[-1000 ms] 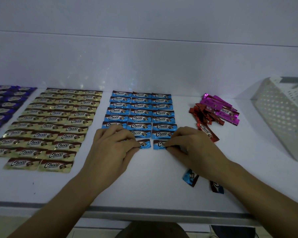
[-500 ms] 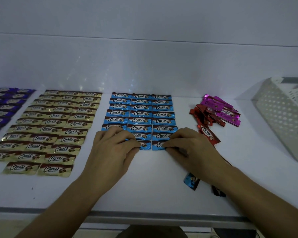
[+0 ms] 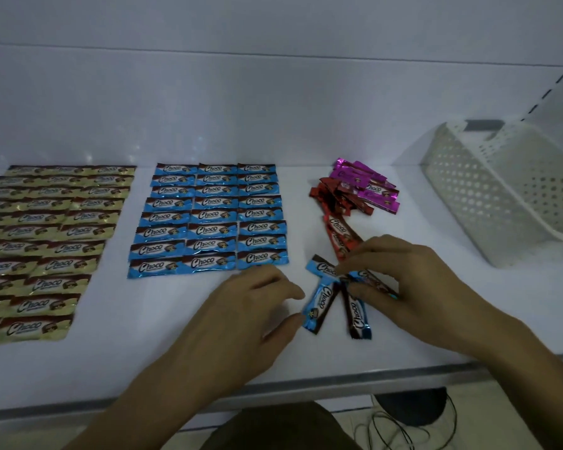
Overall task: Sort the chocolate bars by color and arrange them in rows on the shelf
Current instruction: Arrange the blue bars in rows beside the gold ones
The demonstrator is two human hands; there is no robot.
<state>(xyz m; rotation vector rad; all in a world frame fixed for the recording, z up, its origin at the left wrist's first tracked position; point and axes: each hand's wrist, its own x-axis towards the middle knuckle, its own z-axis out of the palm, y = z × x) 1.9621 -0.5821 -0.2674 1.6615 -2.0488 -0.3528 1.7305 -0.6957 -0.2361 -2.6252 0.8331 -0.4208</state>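
Left of the block of glossy blue foil chocolate bars (image 3: 208, 219), a wide grid of crinkly gold foil chocolate bars (image 3: 46, 241) lies flat on the smooth white shelf (image 3: 143, 345). Each one is a thin oblong with a brown band and white "Choco" script. The block itself runs three columns across, wrappers edge to edge with crimped ends, the same script on blue.

Just below the block's right corner comes the left hand (image 3: 251, 306). Its thumb and fingers are loosely curved, with the tips at the lower end of one of the loose blue bars (image 3: 319, 303); I cannot tell whether it has a grip. Those loose blue bars fan out just right of the block, and the right hand (image 3: 410, 287) pinches one between thumb and forefinger where they meet.

Further right of the block is a jumbled heap of shiny red foil bars (image 3: 329, 196), with metallic magenta foil bars (image 3: 374, 190) piled against its far side. Well right of the block sits a white perforated plastic basket (image 3: 501, 196), dotted with round holes.
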